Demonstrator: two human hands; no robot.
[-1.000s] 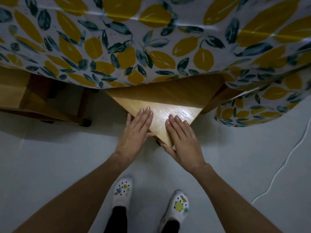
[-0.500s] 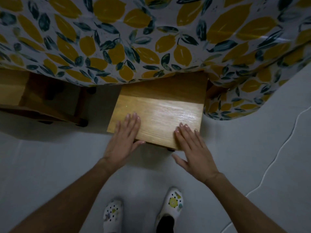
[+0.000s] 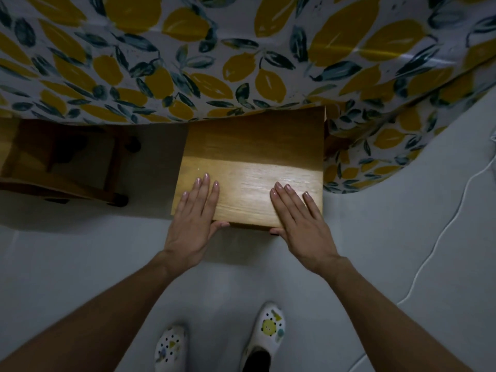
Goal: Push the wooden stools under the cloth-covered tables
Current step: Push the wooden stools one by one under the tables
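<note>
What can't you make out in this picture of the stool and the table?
All in the head view:
- Far end of the stool: hidden under the cloth.
- Stool's legs: hidden under its seat.
- Table itself: fully covered by the cloth.
- Second stool: dim, cut off by the left edge, top hidden by the cloth.
- Palms of the left hand and right hand: turned down onto the seat.
- Cable: both ends run out of view.

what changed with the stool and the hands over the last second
The wooden stool turned from corner-first to square with the tablecloth edge, its far part under the cloth. The left hand and right hand moved apart from the near corner to the two sides of the seat, palms flat on top, thumbs at the near edge. The second stool on the left stayed under the table.
</note>
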